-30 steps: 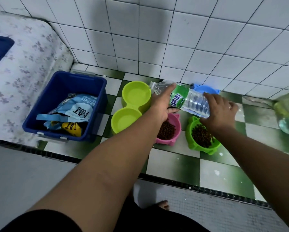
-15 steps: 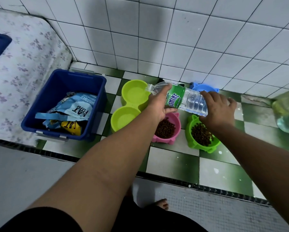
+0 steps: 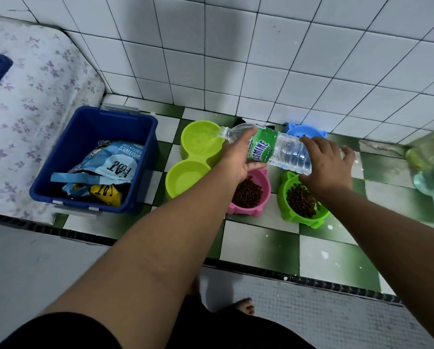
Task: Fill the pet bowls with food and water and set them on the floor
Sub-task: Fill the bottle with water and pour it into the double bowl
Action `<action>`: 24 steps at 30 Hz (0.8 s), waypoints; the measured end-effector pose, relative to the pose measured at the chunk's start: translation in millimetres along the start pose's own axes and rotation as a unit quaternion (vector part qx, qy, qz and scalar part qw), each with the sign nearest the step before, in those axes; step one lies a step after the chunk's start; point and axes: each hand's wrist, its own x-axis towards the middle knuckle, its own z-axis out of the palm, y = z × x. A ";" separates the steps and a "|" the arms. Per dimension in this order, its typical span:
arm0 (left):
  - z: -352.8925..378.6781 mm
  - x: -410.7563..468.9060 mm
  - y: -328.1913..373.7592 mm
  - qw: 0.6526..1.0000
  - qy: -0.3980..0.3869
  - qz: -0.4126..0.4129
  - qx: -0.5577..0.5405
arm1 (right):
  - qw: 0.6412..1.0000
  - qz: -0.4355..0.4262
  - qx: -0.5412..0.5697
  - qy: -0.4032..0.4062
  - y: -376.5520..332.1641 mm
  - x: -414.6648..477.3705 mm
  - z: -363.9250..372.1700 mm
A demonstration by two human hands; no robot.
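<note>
— Clear plastic with a green label: the water bottle (image 3: 278,151) lies almost level in your two hands, with its mouth over the far cup of the lime double bowl (image 3: 182,139). It was the same a second ago and has barely shifted.

— What does that mean for me?

— You're mid-pour, I'd say. The far cup shows a pale sheen that reads as water. I can't judge the near cup, or how much is left in the bottle.

— And my grip?

— Your left hand (image 3: 238,157) wraps the shoulder and label, thumb underneath. Your right hand (image 3: 326,165) curls over the base end.

— And around it?

— The pink bowl (image 3: 236,210) and the green bowl (image 3: 294,217) sit just under your wrists. Both hold kibble and are already down on the checked floor (image 3: 261,238). A blue bowl (image 3: 309,129) waits behind them by the tiled wall (image 3: 236,71), and I can't make out what's in it. The blue bin (image 3: 145,152) with the cat food bag (image 3: 112,165) stands left of the lime bowl.
</note>
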 end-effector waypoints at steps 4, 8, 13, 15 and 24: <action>1.4 -0.8 1.3 1.000 0.007 0.008 -0.004 | 1.000 0.003 0.008 0.009 0.6 -0.7 -0.1; 1.5 -2.2 1.7 1.000 0.014 0.010 -0.006 | 1.000 0.002 0.007 0.010 0.2 -1.5 -2.7; 0.8 -0.5 0.6 1.000 0.012 0.009 -0.013 | 1.000 -0.003 0.003 0.011 0.7 -2.6 -4.2; 0.4 1.0 -1.0 1.000 0.011 0.008 -0.013 | 1.000 -0.002 -0.001 0.011 1.2 -2.9 -3.7; 0.5 3.1 -4.1 1.000 0.018 0.008 -0.015 | 1.000 0.002 -0.014 0.000 1.1 -3.8 -2.1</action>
